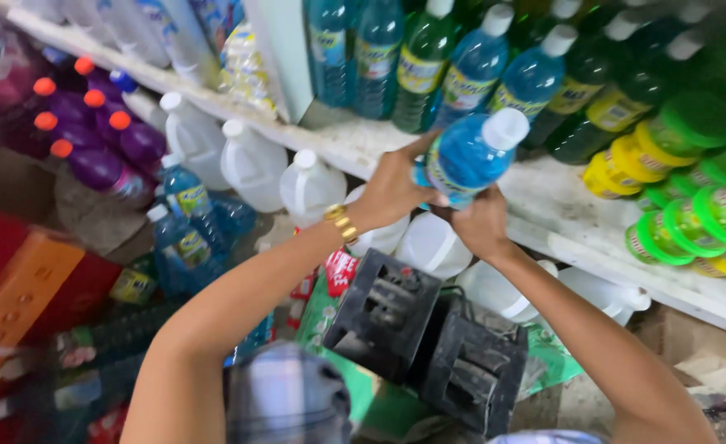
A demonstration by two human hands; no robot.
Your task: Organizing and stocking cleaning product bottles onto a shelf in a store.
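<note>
Blue bottle [471, 156] with white cap, clamped between left hand [391, 191] and right hand [480, 224], just near of the white shelf [560, 215], black crates [429, 341] below.

The lower half of the blue bottle [471, 154] is hidden behind the left hand [394, 191] and the right hand [480, 224], so its base cannot be seen, and its label is too blurred to make out. The bottles on the upper shelf [544, 205] are cut off by the top edge, most showing no more than caps and shoulders. The lower left corner is smeared by motion, where the dark bottles [91, 362] beside the orange crate [17, 288] dissolve into streaks.
</note>
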